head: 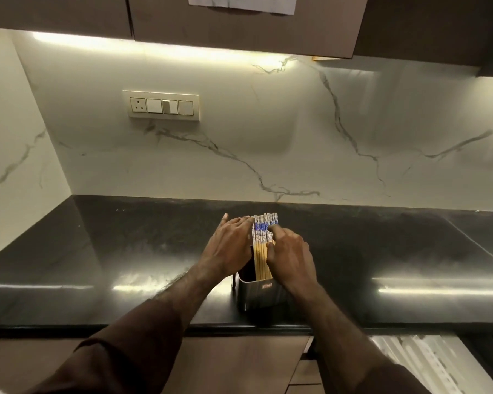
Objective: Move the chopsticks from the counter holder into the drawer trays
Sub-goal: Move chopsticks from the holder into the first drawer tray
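A cream switch plate with one socket and three rockers (161, 106) is set in the white marble-veined backsplash (268, 132), well apart from the work. Dark brown upper cabinets (239, 21) hang overhead, with a white sheet of paper (241, 3) stuck on one door; any writing on it is out of frame. At the lower right an open drawer with pale ribbed trays (427, 362) shows below the edge of the glossy black stone counter (97, 251).

Near the counter's front edge stands a dark metal rectangular holder (261, 294). A small red label on its front wall is too small to read. In it stands a row of bamboo chopsticks with blue-and-white patterned tops (264, 243), upright, long axis vertical, patterned ends up, packed side by side.

The left hand (229, 245) lies against the left side of the bundle, fingers fairly straight and pressed to the patterned tops. The right hand (291, 254) has its fingers curled onto the bundle from the right, the index fingertip on the blue part; both forearms cover part of the holder's rim
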Motion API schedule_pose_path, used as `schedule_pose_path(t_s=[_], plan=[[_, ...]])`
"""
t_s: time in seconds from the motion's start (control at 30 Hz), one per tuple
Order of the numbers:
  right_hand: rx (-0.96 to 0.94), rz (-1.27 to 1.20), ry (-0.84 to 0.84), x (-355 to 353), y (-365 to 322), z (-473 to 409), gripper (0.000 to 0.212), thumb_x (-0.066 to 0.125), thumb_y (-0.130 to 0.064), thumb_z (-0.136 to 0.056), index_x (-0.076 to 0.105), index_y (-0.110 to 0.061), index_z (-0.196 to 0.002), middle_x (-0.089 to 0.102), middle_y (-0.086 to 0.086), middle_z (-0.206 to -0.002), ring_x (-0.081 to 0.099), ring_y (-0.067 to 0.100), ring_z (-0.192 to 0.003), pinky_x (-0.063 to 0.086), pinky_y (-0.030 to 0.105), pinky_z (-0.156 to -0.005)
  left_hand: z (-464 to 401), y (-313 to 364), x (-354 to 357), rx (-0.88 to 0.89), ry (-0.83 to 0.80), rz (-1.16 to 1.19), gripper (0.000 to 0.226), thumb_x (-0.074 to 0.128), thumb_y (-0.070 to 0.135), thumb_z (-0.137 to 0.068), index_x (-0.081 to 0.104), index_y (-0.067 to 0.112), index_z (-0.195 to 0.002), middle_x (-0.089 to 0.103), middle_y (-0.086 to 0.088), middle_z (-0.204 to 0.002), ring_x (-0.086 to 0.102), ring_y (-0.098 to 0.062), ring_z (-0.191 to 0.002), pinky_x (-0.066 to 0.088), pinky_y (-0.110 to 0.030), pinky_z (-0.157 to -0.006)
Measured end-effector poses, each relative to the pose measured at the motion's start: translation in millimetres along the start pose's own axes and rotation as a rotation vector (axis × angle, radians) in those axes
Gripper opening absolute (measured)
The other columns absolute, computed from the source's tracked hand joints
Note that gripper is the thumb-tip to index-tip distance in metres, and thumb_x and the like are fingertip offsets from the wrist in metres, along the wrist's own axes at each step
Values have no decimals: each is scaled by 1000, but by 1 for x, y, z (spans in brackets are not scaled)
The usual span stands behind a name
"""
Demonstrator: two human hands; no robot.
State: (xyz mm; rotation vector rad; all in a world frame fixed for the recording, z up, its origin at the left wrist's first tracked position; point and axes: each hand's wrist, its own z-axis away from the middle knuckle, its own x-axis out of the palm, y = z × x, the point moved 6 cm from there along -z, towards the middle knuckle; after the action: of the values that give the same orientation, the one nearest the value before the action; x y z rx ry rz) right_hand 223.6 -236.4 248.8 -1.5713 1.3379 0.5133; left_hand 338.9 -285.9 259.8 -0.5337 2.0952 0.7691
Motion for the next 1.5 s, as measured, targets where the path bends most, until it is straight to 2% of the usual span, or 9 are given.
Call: schedule_pose_path(t_s=[0.13, 0.33, 0.53, 0.6, 0.73, 0.9, 1.03, 1.27, 1.5], plan=[[8, -22, -50, 20, 12, -33, 38, 62, -24, -94, 55, -19, -131, 69, 3, -109, 67, 10, -85, 50, 16, -69, -36, -23, 18, -35, -25, -9, 51, 56, 16, -92, 45, 3, -141, 50, -15, -144, 44, -25, -137, 11, -42, -119], [-16, -38, -95, 45, 26, -75, 33, 61, -24, -95, 57, -20, -127, 69, 2, -110, 68, 11, -88, 59, 29, -75, -78, -53, 47, -121, -29, 18, 53, 54, 10, -94, 39, 10, -145, 45, -11, -149, 40, -21, -139, 9, -36, -120], [-5, -31, -116, 64, 33, -87, 22, 55, -25, -97, 61, -22, -118, 70, -1, -103, 67, 11, -83, 54, 24, -67, -96, -76, 71, -189, -96, 72, 50, 52, 12, -94, 44, 17, -143, 46, -9, -149, 44, -22, -136, 9, -43, -120], [15, -28, -116, 69, 35, -86, 19, 55, -26, -96, 62, -24, -114, 70, -3, -100, 66, 9, -80, 47, 19, -62, -97, -83, 79, -200, -120, 101, 48, 53, 14, -94, 48, 18, -141, 53, -8, -143, 49, -21, -132, 10, -44, -120], [71, -38, -128, 77, 37, -85, 18, 54, -26, -96, 64, -25, -111, 71, -4, -98, 68, 11, -82, 54, 24, -67, -98, -89, 88, -212, -149, 166, 43, 58, 16, -90, 60, 20, -132, 71, -3, -118, 63, -19, -114, 17, -40, -119], [101, -62, -120, 86, 37, -85, 19, 54, -20, -94, 64, -26, -110, 71, -7, -95, 68, 7, -82, 52, 19, -68, -96, -92, 92, -200, -114, 348, 30, 68, 12, -83, 73, 23, -110, 75, 3, -105, 70, -8, -95, 56, -25, -86], [118, -79, -102, 89, 38, -86, 18, 54, -20, -95, 64, -24, -109, 70, -7, -96, 67, 8, -86, 57, 29, -76, -99, -97, 92, -198, -128, 409, 27, 72, 11, -82, 75, 20, -108, 76, 5, -100, 69, 2, -85, 55, -14, -78], [175, -121, -45, 89, 46, -81, 11, 58, -20, -93, 64, -22, -103, 68, -6, -92, 61, 4, -78, 51, 16, -73, -104, -100, 98, -264, -169, 520, 22, 78, 12, -80, 76, 14, -102, 77, 2, -93, 70, 2, -79, 56, -13, -74], [175, -160, -75, 92, 47, -79, 24, 62, -24, -93, 66, -21, -116, 70, -6, -103, 61, 1, -88, 41, 7, -76, -103, -105, 100, -429, -178, 664, 20, 80, 7, -77, 76, 6, -97, 76, -5, -83, 74, -12, -73, 62, -30, -69]])
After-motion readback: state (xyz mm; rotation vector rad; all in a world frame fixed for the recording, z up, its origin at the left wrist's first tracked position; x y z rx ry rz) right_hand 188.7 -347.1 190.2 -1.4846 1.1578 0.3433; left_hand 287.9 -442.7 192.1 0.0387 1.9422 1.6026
